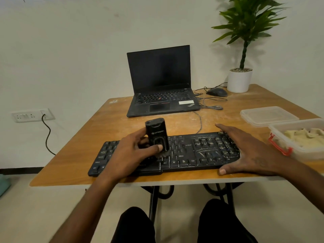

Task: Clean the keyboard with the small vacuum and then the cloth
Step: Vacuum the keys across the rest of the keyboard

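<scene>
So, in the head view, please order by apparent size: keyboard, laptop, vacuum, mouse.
1. Keyboard and laptop: alike; the keyboard is nearer, so unsure.
2. Vacuum.
3. Mouse, farther away.

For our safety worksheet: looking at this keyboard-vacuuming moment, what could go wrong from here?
1. The keyboard lies at the table's front edge; if the right hand lets go, it might slide off.
2. The left hand pinches the small vacuum upright; it could tip.
3. Dust on the right-side keys may get missed.
</scene>
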`<control>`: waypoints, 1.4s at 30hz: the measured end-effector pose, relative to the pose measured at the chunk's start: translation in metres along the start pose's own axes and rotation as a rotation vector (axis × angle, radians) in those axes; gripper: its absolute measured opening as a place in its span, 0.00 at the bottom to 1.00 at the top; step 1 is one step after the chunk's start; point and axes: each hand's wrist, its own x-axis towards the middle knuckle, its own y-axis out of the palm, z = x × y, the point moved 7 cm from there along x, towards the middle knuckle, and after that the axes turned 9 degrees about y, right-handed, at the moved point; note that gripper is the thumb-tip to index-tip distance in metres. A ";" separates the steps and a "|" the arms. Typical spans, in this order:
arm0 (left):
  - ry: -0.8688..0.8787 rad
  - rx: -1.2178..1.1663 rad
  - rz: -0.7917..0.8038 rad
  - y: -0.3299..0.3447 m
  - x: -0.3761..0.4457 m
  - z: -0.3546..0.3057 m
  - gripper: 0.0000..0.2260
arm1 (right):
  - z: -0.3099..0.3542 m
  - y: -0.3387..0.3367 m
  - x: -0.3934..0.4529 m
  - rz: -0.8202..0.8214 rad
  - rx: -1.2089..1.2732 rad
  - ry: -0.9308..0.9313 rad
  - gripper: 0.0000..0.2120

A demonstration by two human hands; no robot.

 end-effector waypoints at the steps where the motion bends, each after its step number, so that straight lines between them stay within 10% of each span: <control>1: -0.011 -0.014 -0.007 -0.004 -0.003 0.001 0.25 | 0.000 0.000 0.000 0.000 0.003 0.000 0.63; 42: 0.084 0.025 -0.036 0.016 -0.032 -0.024 0.23 | 0.000 0.000 -0.001 -0.011 -0.015 -0.005 0.61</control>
